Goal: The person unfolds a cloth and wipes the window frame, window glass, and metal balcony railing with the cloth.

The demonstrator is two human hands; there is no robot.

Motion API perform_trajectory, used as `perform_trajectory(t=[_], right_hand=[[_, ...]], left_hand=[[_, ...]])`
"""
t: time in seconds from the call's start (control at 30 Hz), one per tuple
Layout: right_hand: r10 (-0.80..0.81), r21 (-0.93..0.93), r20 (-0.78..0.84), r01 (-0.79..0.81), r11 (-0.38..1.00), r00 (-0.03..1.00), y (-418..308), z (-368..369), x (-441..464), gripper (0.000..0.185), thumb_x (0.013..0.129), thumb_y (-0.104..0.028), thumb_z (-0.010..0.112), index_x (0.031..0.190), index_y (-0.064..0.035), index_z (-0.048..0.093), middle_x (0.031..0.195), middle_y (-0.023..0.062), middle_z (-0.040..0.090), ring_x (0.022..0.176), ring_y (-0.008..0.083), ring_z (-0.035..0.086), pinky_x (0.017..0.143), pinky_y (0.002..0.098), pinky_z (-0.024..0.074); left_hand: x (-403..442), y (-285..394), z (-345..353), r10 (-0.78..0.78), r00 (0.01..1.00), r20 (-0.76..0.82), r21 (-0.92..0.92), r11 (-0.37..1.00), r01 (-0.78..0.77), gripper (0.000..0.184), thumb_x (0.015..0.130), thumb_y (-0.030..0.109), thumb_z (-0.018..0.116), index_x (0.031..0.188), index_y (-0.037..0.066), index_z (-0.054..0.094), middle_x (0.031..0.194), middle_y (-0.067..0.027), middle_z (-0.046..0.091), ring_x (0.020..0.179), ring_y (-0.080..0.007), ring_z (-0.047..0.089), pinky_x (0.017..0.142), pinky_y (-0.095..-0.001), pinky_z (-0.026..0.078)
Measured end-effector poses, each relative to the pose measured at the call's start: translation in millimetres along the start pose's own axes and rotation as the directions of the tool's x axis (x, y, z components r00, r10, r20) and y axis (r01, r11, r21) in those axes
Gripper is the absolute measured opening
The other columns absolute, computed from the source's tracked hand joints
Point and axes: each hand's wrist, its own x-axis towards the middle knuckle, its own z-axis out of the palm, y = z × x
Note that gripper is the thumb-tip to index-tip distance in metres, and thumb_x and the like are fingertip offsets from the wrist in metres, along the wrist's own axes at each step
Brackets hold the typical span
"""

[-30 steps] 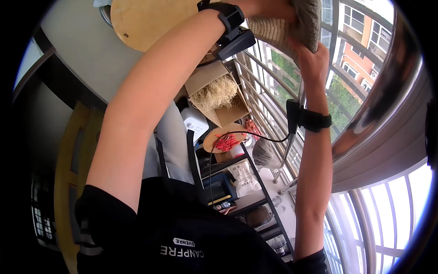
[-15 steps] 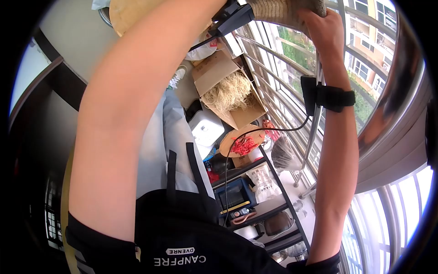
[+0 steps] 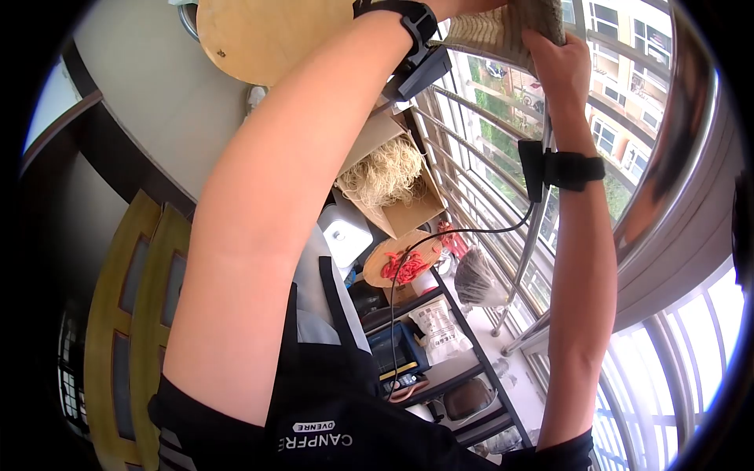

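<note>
A grey-brown ribbed piece (image 3: 493,35) with a thick grey edge shows at the top of the view. Its upper part lies outside the frame, and I cannot tell its exact kind. My right hand (image 3: 559,64) grips its right end, thumb against the near side and fingers behind. My left hand (image 3: 475,7) reaches its upper left side. Most of that hand is cut off by the frame's top edge, so its fingers do not show clearly. Both wrists wear black straps with small black boxes, and a black cable (image 3: 463,231) hangs from the right one.
Window bars (image 3: 471,129) and a metal pole (image 3: 536,228) stand beside my right arm. Below are a cardboard box (image 3: 408,212) of pale shredded filling, a round board (image 3: 377,267) with red pieces, and a shelf (image 3: 459,386). A round wooden top (image 3: 267,39) is upper left, slatted wood (image 3: 110,314) lower left.
My left arm has shifted right, and more of the round wooden top and the slatted wood shows. My right hand keeps its grip on the ribbed piece, which sits slightly lower.
</note>
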Motion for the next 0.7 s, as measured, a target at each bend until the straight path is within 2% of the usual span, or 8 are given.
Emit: perform_trajectory(t=[0.07,0.1,0.2,0.33,0.37,0.43,0.53,0.7], right_hand=[[0.077,-0.030,0.010,-0.077,0.997,0.997,-7.2,-0.9,-3.4,0.042,0.073,-0.040,0.072,0.076,0.0017,0.072,0.060,0.0128,0.065,0.056,0.0263,0.065,0.059,0.0386,0.0497],[0.063,-0.028,0.009,-0.063,0.998,0.998,-13.9,-2.7,-7.3,0.038,0.076,-0.033,0.072,0.076,0.0053,0.068,0.055,0.0081,0.060,0.053,0.0161,0.057,0.055,0.0348,0.0458],[0.056,0.005,-0.030,-0.056,0.998,0.998,-21.8,-3.5,-10.1,0.038,0.076,-0.032,0.071,0.074,0.0060,0.067,0.055,0.0092,0.060,0.051,0.0182,0.057,0.055,0.0352,0.0456],[0.091,-0.051,-0.067,-0.094,0.994,0.994,-25.9,-1.4,-11.7,0.038,0.075,-0.031,0.072,0.074,0.0061,0.066,0.055,0.0119,0.060,0.051,0.0180,0.056,0.057,0.0363,0.0461],[0.073,-0.067,-0.076,-0.078,0.995,0.994,-24.9,-1.2,-10.9,0.035,0.078,-0.029,0.073,0.077,0.0054,0.067,0.058,0.0177,0.059,0.051,0.0262,0.056,0.058,0.0375,0.0471],[0.068,-0.072,-0.093,-0.075,0.995,0.993,-26.6,0.9,-10.9,0.033,0.078,-0.027,0.074,0.077,0.0053,0.066,0.058,0.0175,0.059,0.051,0.0265,0.056,0.058,0.0375,0.0469],[0.064,-0.104,-0.149,-0.080,0.991,0.987,-25.5,1.6,-16.0,0.030,0.077,-0.023,0.076,0.079,0.0045,0.066,0.059,0.0169,0.059,0.051,0.0263,0.054,0.058,0.0368,0.0468],[0.035,-0.123,-0.184,-0.059,0.991,0.982,-31.5,7.3,-16.6,0.025,0.077,-0.018,0.077,0.082,0.0035,0.066,0.062,0.0178,0.060,0.051,0.0264,0.052,0.058,0.0365,0.0465]], left_hand=[[-2.4,-0.9,-0.9,-0.042,0.998,0.037,0.040,0.998,0.040,0.055,0.081,0.017,0.066,0.131,-0.003,0.055,0.120,-0.0309,0.064,0.118,-0.0459,0.058,0.100,-0.0466,0.047],[-4.8,3.9,-3.2,-0.018,1.000,-0.007,0.026,1.000,0.018,0.053,0.081,0.017,0.066,0.129,-0.002,0.056,0.117,-0.0297,0.066,0.115,-0.0458,0.059,0.098,-0.0471,0.049],[-7.2,16.0,-14.6,-0.065,0.997,0.043,0.058,0.996,0.063,0.052,0.081,0.018,0.067,0.128,-0.002,0.057,0.113,-0.0295,0.067,0.111,-0.0457,0.062,0.095,-0.0474,0.050],[2.4,10.4,-15.2,-0.074,0.993,0.096,-0.073,0.994,0.081,0.052,0.079,0.017,0.067,0.127,-0.002,0.059,0.108,-0.0290,0.068,0.107,-0.0447,0.064,0.092,-0.0476,0.051],[9.6,10.5,-19.5,-0.086,0.985,0.149,-0.092,0.991,0.101,0.052,0.078,0.016,0.066,0.127,-0.002,0.058,0.109,-0.0289,0.068,0.108,-0.0449,0.063,0.093,-0.0478,0.051],[14.1,10.1,-26.7,-0.126,0.956,0.265,-0.131,0.977,0.165,0.051,0.078,0.013,0.064,0.126,-0.002,0.058,0.112,-0.0286,0.067,0.110,-0.0451,0.062,0.093,-0.0482,0.050],[12.6,-3.6,-11.8,-0.115,0.954,0.276,-0.054,0.989,0.135,0.039,0.075,0.024,0.072,0.112,0.008,0.073,0.105,-0.0191,0.073,0.101,-0.0349,0.069,0.091,-0.0415,0.054],[15.2,-4.9,-22.9,-0.134,0.913,0.386,-0.103,0.977,0.187,0.044,0.074,0.027,0.066,0.116,0.017,0.073,0.106,-0.0134,0.074,0.102,-0.0333,0.070,0.092,-0.0426,0.055]])
